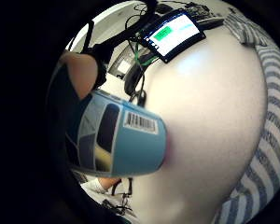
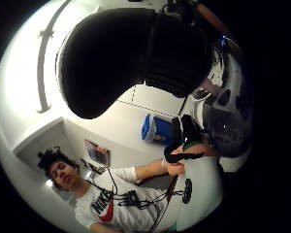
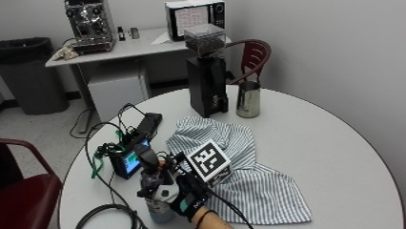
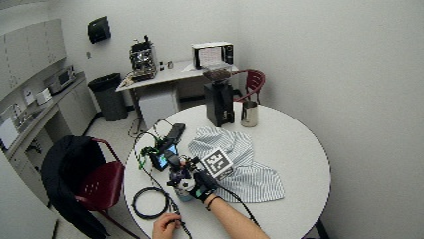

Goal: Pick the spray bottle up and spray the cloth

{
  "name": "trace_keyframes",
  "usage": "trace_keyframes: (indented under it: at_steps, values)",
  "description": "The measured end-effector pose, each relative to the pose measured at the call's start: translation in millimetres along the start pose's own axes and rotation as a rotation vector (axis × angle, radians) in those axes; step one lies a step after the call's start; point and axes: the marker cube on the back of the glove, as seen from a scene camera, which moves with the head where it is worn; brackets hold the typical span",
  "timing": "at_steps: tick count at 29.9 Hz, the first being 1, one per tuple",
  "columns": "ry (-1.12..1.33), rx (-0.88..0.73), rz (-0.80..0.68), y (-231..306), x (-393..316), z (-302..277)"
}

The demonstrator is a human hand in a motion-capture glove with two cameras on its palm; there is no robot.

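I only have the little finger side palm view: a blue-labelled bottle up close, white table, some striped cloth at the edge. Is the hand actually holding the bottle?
Observer: Yes. In the outside view the gloved right hand grips the spray bottle, which stands near the table's front edge.
Operator: Where is the cloth relative to it?
Observer: The striped cloth lies spread flat on the table right beside the bottle, reaching toward the table's middle.
Operator: Anything standing beyond the cloth?
Observer: A black coffee grinder and a steel jug stand at the far edge.
Operator: And the other hand?
Observer: The wide outside view shows the bare hand resting at the near table edge by a coiled cable.
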Motion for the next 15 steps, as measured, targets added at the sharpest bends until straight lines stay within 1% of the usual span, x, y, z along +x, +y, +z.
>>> trace_keyframes:
  at_steps: [7, 15]
  values:
    - [-0.008, -0.021, -0.003, 4.7, 2.8, 3.9]
    - [-0.046, -0.008, -0.015, 5.9, 2.6, 2.0]
